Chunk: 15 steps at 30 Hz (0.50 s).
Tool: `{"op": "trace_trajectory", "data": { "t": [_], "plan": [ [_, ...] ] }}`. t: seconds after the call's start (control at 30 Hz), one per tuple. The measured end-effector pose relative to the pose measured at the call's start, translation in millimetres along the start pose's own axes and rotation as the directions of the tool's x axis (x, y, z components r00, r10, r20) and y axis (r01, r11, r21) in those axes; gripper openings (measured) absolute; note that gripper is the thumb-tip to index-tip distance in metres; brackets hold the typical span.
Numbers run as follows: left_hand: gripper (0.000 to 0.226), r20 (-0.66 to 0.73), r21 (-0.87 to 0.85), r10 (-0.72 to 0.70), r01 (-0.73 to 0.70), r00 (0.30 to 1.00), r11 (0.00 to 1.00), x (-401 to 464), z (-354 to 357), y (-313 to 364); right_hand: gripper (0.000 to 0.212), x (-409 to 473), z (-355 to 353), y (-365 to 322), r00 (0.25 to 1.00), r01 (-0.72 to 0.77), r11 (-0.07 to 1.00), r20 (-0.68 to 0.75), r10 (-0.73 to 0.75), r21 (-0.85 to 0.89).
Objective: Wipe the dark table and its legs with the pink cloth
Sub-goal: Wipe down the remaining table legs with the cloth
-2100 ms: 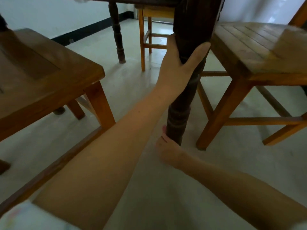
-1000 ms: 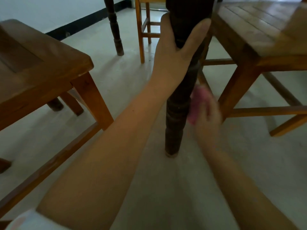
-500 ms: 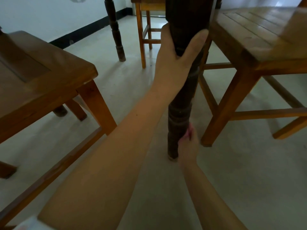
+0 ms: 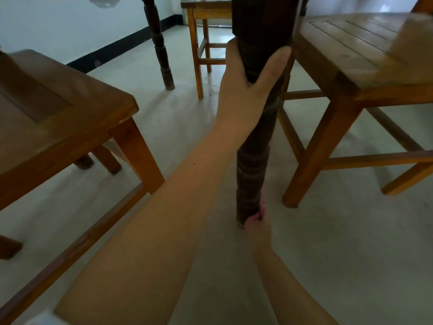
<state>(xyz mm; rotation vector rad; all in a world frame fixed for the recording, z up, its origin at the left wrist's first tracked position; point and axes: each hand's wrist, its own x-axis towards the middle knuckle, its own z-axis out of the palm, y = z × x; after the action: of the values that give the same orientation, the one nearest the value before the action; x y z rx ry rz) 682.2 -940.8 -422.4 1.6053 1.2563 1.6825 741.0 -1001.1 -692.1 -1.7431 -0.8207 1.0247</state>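
Note:
A dark turned table leg point(image 4: 251, 165) stands in the middle of the view, reaching down to the pale floor. My left hand point(image 4: 246, 80) grips the leg high up, thumb on the right side and fingers round the back. My right hand point(image 4: 257, 222) holds the pink cloth point(image 4: 262, 208) against the foot of the leg on its right side; only a sliver of cloth shows between hand and wood. A second dark leg point(image 4: 161, 50) of the same table stands farther back on the left. The tabletop is out of view.
A brown wooden chair point(image 4: 70, 123) stands close on the left and another point(image 4: 365, 71) close on the right, its front leg next to my right hand. A third chair point(image 4: 201, 43) stands behind. A white wall with a black skirting runs along the left.
My right hand has slid the pink cloth down the leg, from mid-height to its foot. My left hand keeps its grip on the upper leg.

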Motion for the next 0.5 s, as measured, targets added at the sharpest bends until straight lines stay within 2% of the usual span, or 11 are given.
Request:
{"op": "trace_trajectory", "data": {
  "t": [0.1,0.2,0.3,0.43,0.5],
  "plan": [
    [0.049,0.01,-0.01,-0.008,0.008,1.0,1.0,0,0,3,0.048,-5,0,-45,0.997,-0.07,0.985,-0.032,0.076,0.16],
    [0.045,0.049,-0.044,-0.044,0.046,0.998,0.998,-3,-2,12,0.059,-24,-14,-93,0.999,0.051,0.959,-0.016,-0.049,0.279],
    [0.052,0.07,-0.029,-0.161,0.163,0.984,0.986,-4,-6,29,0.056,-38,-32,-148,0.991,0.1,0.934,0.048,-0.124,0.344],
    [0.066,0.17,0.216,-0.402,0.364,0.9,0.906,-1,-21,68,0.04,-54,-70,-210,0.983,-0.108,0.936,0.175,0.05,0.336],
    [0.062,0.21,0.341,-0.486,0.403,0.848,0.85,2,-34,89,0.039,-70,-93,-236,0.98,-0.096,0.973,0.19,0.056,0.209]
  ]
}}
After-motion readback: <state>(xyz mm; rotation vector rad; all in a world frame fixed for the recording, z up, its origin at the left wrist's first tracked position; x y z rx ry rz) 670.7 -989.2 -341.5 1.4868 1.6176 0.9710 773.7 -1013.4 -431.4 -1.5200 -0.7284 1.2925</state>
